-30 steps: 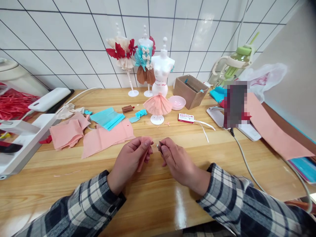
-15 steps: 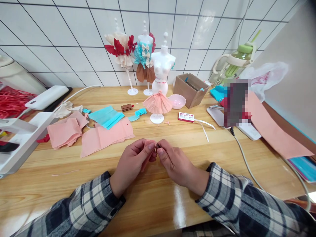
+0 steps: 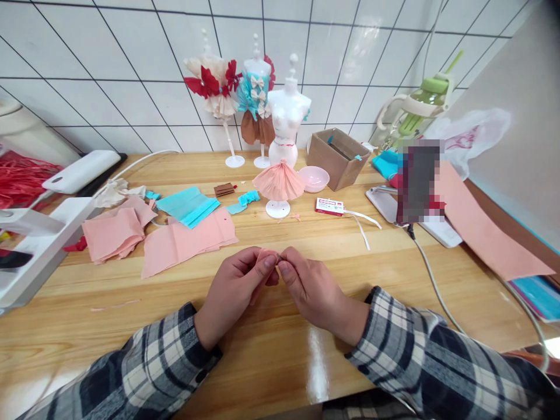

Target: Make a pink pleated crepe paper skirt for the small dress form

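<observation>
Pink paper (image 3: pixel 259 283) is pinched, folded, between left-hand thumb and fingers (image 3: pixel 266 262) above the bench (image 3: pixel 184 326); by the closed right hand (image 3: pixel 308 283), a small dark tool, mostly hidden, is gripped at its edge.

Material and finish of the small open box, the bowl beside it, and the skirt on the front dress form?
Box: likely matte cardboard, plain brown with flat panels. Bowl: glossy, probably plastic, perhaps ceramic, given its highlights. Skirt: matte, seemingly crepe paper, judging by its fine creases.
</observation>
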Motion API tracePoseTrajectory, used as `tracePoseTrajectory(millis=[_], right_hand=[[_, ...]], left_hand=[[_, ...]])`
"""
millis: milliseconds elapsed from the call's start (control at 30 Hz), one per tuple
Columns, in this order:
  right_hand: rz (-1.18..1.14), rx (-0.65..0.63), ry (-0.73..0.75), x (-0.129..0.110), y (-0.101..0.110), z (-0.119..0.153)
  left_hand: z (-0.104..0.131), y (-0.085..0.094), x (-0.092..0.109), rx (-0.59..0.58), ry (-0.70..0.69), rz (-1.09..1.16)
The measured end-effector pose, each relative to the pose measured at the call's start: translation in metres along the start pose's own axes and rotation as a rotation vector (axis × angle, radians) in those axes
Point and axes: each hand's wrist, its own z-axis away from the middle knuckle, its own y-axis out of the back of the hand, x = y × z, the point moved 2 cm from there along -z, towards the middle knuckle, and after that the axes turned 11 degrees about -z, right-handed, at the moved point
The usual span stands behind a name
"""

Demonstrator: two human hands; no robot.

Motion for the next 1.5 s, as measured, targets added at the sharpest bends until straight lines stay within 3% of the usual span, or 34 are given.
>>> tracePoseTrajectory(millis=[233,933,1200,1500], right_hand=[[-0.079,-0.017,0.019,-0.003,0.001,0.002],[-0.031,0.002,0.026,-0.002,0.0,0.0],[-0.034,-0.112,0.017,-0.003,0.005,0.0],[-0.083,-0.175,0.022,0.0,0.008,-0.003]], left_hand=[[-0.001,0.0,-0.001,0.001,-0.004,-0.002],[-0.003,0.002,0.0,0.009,-0.044,0.002],[-0.009,0.022,0.001,-0.188,-0.011,-0.105],[-0.012,0.034,0.007,-0.208,0.002,-0.239]])
